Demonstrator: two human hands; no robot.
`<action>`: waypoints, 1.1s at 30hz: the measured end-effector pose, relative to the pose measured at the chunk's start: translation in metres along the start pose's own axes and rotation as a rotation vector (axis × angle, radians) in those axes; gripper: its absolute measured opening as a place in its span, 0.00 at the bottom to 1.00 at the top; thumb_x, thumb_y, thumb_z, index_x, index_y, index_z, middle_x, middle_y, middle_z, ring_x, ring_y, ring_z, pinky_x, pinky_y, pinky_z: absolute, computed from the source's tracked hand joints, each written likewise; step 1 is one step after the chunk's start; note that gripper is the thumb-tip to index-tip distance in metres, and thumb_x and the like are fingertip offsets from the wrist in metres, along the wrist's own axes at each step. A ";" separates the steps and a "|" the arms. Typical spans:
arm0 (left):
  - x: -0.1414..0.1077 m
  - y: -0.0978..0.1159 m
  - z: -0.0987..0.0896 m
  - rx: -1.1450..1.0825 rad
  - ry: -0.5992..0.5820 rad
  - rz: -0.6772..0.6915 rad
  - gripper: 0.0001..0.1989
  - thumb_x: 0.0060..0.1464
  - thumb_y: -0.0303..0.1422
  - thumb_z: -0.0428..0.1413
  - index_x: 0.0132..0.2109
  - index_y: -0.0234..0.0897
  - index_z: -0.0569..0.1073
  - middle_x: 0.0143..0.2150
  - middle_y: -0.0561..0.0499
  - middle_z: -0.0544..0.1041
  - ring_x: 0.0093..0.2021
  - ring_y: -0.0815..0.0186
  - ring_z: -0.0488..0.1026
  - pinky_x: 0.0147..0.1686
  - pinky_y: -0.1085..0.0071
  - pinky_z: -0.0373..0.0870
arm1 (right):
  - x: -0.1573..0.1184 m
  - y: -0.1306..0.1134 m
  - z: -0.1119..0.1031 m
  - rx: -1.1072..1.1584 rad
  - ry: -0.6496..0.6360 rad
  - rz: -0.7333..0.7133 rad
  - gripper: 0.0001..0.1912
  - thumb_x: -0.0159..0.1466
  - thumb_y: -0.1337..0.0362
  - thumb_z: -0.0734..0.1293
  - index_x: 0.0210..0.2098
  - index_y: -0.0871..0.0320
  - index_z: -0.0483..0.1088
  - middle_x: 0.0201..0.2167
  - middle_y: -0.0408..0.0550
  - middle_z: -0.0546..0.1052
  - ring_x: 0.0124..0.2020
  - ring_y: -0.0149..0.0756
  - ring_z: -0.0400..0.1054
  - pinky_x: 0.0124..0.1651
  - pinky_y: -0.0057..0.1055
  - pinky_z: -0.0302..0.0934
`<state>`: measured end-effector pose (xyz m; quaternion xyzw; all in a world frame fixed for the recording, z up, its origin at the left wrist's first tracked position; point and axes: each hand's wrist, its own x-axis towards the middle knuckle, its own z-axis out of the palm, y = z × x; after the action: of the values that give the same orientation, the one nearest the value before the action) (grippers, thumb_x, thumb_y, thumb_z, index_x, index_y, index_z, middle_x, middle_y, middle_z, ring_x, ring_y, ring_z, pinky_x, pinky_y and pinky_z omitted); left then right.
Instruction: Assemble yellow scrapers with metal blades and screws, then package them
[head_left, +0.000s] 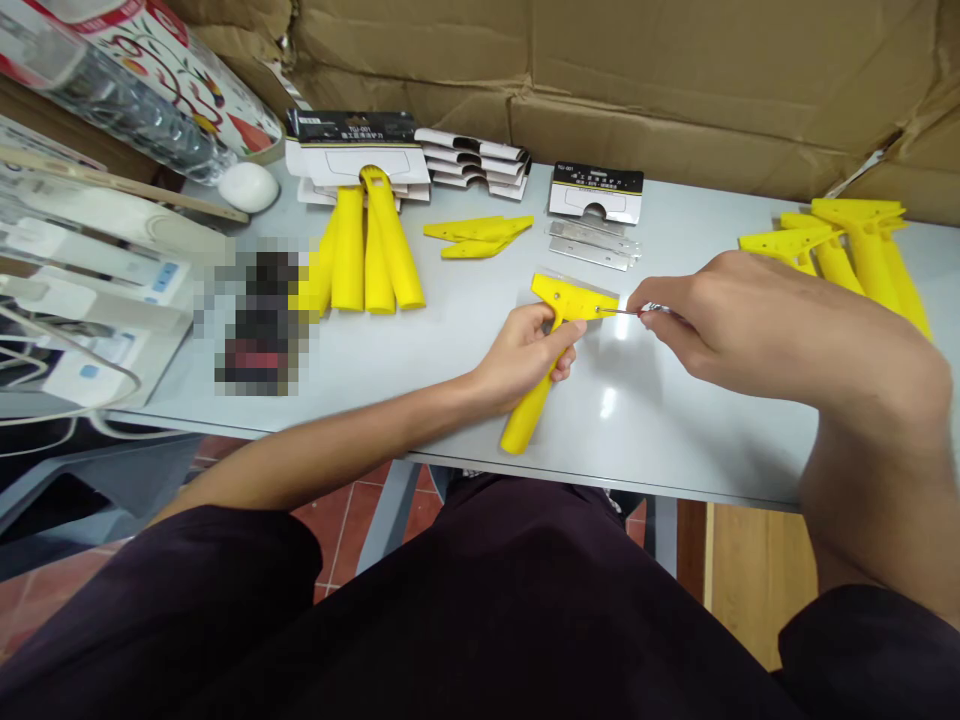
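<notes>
My left hand [529, 350] is wrapped round the neck of a yellow scraper [529, 405], whose wide head points away from me and has a thin blade along its far edge. My right hand [705, 310] pinches a small screwdriver [626, 312]. The metal shaft lies level, with its tip at the screw on the right side of the scraper head. Just beyond the scraper are several flat metal blades [589, 245] and a black and white card [596, 192]. Loose yellow head plates [480, 236] lie to the left of them.
Yellow handles [349, 250] and stacked cards [476, 160] stand at the back left. More yellow scrapers [870, 250] lie at the far right. A white egg-shaped object [249, 187], a plastic bottle [142, 110] and cables are on the left. Cardboard [675, 90] lines the back of the table [420, 410].
</notes>
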<state>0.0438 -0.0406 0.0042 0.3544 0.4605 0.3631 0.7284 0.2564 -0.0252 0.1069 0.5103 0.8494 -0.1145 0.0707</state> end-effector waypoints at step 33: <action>0.005 0.011 -0.010 0.029 -0.173 -0.057 0.16 0.68 0.35 0.58 0.30 0.35 0.74 0.17 0.55 0.66 0.15 0.75 0.59 0.19 0.73 0.55 | -0.017 0.086 0.084 0.042 0.381 0.327 0.13 0.71 0.59 0.65 0.50 0.56 0.78 0.46 0.62 0.80 0.46 0.56 0.72 0.41 0.47 0.60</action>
<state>0.0340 -0.0294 0.0085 0.3817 0.4108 0.3037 0.7703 0.3402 -0.0231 0.0199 0.6548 0.7509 -0.0209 -0.0835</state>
